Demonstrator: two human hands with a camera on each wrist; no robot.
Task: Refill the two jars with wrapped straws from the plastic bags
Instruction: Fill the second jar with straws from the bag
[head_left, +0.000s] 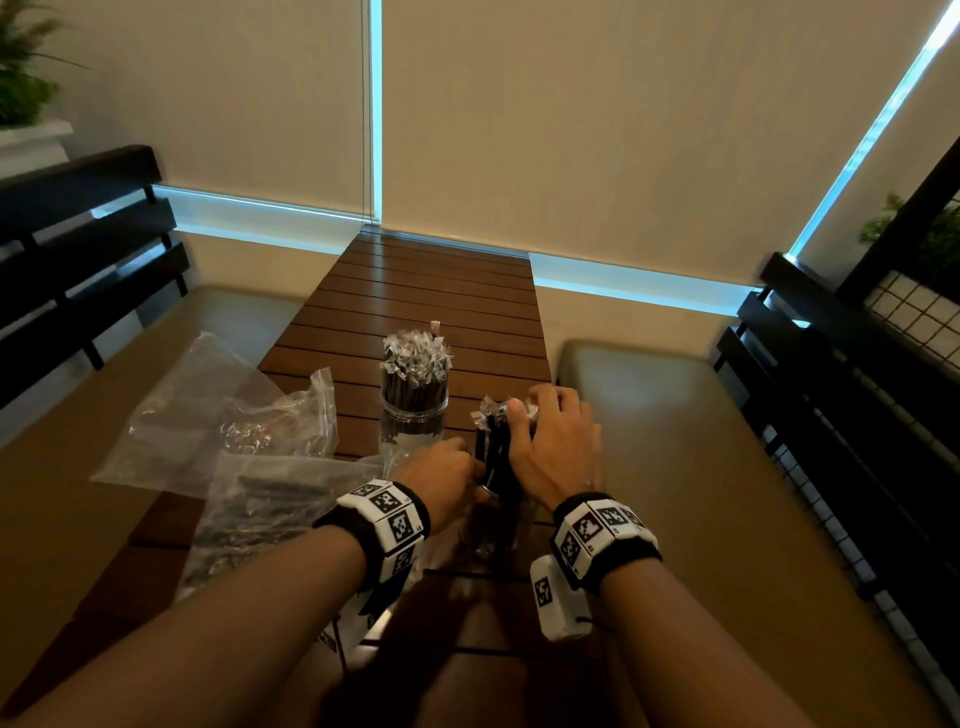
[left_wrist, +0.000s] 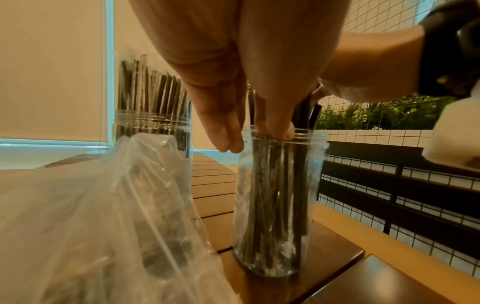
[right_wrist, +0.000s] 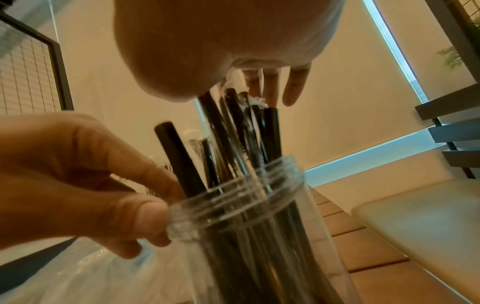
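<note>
Two clear jars stand on the slatted wooden table (head_left: 431, 291). The far jar (head_left: 414, 410) is packed with wrapped black straws (head_left: 415, 358). In the near jar (left_wrist: 278, 185) sits a looser bundle of straws (right_wrist: 233, 127) that sticks out above the rim. My left hand (head_left: 447, 470) pinches that jar's rim between thumb and fingers (right_wrist: 153, 216). My right hand (head_left: 553, 441) lies flat over the tops of the bundle, its fingers (right_wrist: 293, 86) straight. Two plastic bags (head_left: 223, 415) lie to the left, the nearer one (head_left: 260, 514) with straws inside.
Padded benches (head_left: 675, 441) with dark slatted backs (head_left: 831, 415) flank the table on both sides. Beige blinds close off the far end. A wire grid panel (head_left: 919, 312) with a plant stands at the right. The nearer bag (left_wrist: 91, 226) crowds the near jar's left side.
</note>
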